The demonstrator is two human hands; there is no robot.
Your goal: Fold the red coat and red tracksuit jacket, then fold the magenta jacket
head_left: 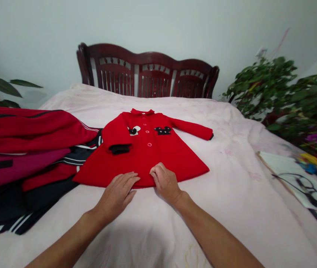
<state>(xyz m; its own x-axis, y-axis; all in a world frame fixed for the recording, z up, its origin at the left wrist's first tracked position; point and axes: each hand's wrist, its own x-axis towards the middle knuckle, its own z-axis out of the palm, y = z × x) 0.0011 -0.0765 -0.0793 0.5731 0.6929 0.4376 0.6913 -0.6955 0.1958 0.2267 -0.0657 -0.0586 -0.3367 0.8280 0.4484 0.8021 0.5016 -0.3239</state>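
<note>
Item: 1 small red coat (147, 152), laid flat and front up on a bed (231, 186) with a pale pink cover. Its long axis runs straight away from the person, with the collar at the far end and the flared hem at the near end. Pink buttons run down its middle line. The sleeve on the person's left is folded across its chest, black cuff showing. The other sleeve lies stretched out to the right. Both hands meet the coat at the middle of its hem, each about as near to it as the other. The left hand (118, 195) lies palm down, fingers straight and together, with the fingertips on the hem edge and nothing gripped. The right hand (165, 182), just right of it, has its fingers curled onto the hem. Whether cloth is pinched under them cannot be told. Left of the coat and touching it: 1 pile of clothes (21, 149), red, magenta and black. Beyond its collar: 1 dark wooden headboard (147, 74). Well right of the coat: 1 sheet of paper (281, 165) bearing spectacles (311, 190), and leafy plants (261, 85) beyond.
</note>
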